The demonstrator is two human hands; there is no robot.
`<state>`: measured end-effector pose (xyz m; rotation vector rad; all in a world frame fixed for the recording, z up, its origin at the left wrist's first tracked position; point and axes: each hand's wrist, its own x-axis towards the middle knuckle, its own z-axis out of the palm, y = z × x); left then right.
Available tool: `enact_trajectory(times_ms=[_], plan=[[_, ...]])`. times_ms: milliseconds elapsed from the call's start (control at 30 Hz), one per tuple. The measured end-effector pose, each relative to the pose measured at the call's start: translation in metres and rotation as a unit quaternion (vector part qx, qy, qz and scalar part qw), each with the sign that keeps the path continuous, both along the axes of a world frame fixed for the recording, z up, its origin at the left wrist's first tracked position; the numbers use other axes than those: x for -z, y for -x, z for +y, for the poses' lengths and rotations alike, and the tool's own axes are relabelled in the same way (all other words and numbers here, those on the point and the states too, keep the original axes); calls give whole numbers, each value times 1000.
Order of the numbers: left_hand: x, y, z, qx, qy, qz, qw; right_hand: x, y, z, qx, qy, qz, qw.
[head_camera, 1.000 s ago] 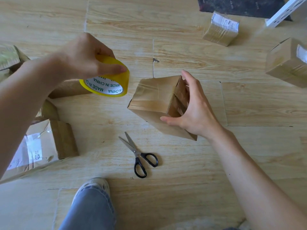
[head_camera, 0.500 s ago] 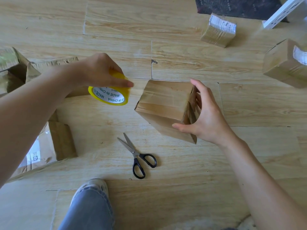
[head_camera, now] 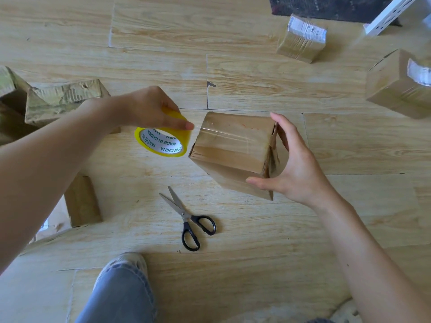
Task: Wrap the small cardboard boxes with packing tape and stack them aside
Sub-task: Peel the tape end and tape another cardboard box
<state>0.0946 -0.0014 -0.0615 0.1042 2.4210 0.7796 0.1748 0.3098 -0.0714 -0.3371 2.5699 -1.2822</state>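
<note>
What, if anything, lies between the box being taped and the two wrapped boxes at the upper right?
Nothing visible does: only bare floor lies between the box, held by the right hand, and the two wrapped boxes. The scissors lie nearer the person; the left hand holds the tape roll on the opposite side.

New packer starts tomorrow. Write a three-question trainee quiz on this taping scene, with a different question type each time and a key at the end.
1. True or false: the scissors are in the right hand.
2. What does the left hand grip? A) yellow tape roll B) marker C) knife
3. Fill in: the right hand holds the ____.

Key: 1 false, they lie on the floor; 2 A; 3 cardboard box.
</note>
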Motion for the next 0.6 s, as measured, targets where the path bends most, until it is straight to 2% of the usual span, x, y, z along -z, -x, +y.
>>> enact_trajectory(times_ms=[433,533,600], plan=[[19,0,26,5,-22,-1,1000,-5,-6,20,11,-7,-56,998],[19,-2,29,-7,-30,2,1000,-16,-7,20,-10,-71,-63,995],[20,-3,30,-12,-30,3,999,-26,-7,13,-47,-176,-19,983]])
